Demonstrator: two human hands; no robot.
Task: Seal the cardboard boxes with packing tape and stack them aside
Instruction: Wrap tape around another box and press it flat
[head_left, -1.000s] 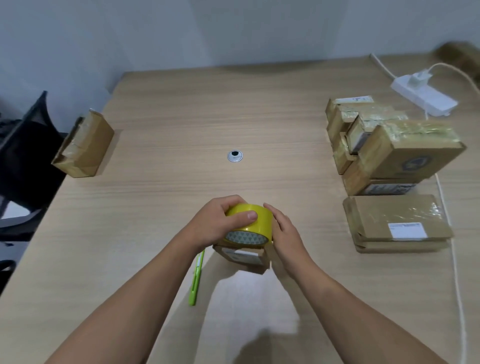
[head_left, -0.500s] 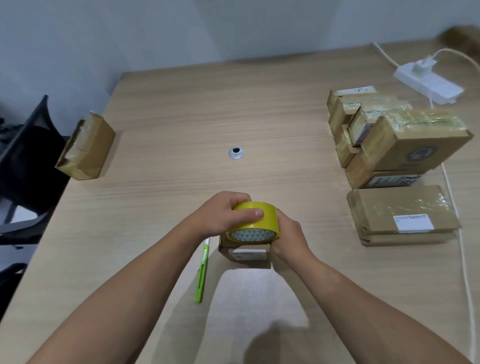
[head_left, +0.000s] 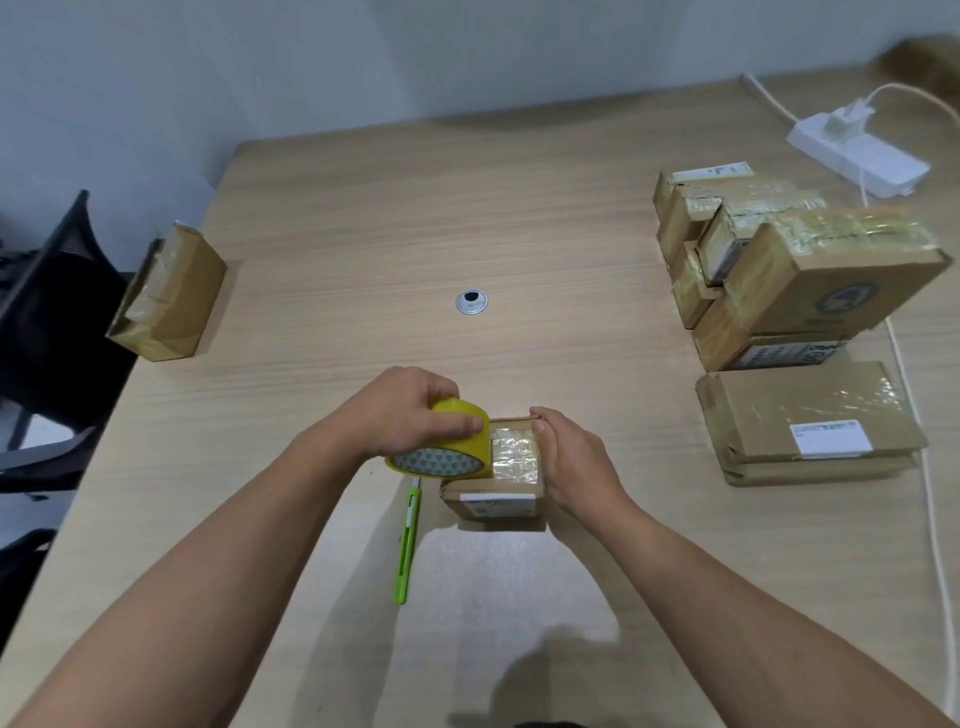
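A small cardboard box (head_left: 496, 501) sits on the table in front of me, a white label on its near side. My left hand (head_left: 402, 413) grips a yellow roll of packing tape (head_left: 449, 447) at the box's left top edge. A strip of clear tape (head_left: 514, 452) runs from the roll across the box top. My right hand (head_left: 569, 457) holds the right side of the box, thumb at the far top corner.
A green utility knife (head_left: 408, 545) lies left of the box. A pile of taped boxes (head_left: 795, 280) and flat parcels (head_left: 810, 421) stands at the right. One box (head_left: 171, 301) sits at the left edge beside a black chair (head_left: 47, 312). A power strip (head_left: 857, 156) and cable (head_left: 930, 493) lie far right.
My left hand has pulled the roll leftward off the box top, laying tape across it. My right hand shifted onto the box's right side.
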